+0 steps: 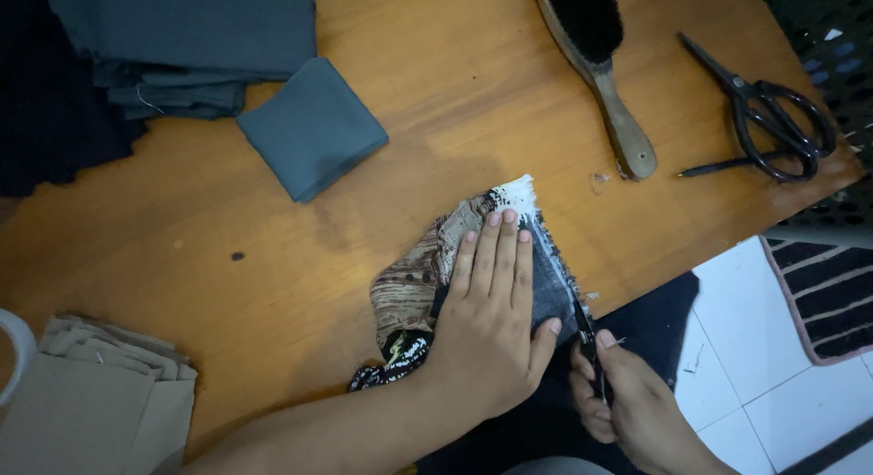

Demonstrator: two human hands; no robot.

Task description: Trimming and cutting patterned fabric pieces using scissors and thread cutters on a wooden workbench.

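My left hand (491, 320) lies flat, fingers together, pressing a small folded piece of patterned brown, black and grey fabric (414, 280) onto the wooden table (273, 230) near its front edge. My right hand (627, 402) grips small black thread snips (585, 330) just off the table's edge. The snips' tip touches the frayed white edge of the fabric, next to my left thumb.
A wooden brush with black bristles (596, 61) and large black scissors (773, 111) lie at the back right. Folded grey-blue cloth pieces (309, 125) and a stack (182, 39) sit at the back left. Beige cut pieces (100, 393) lie front left. White floor tiles (755, 348) show at right.
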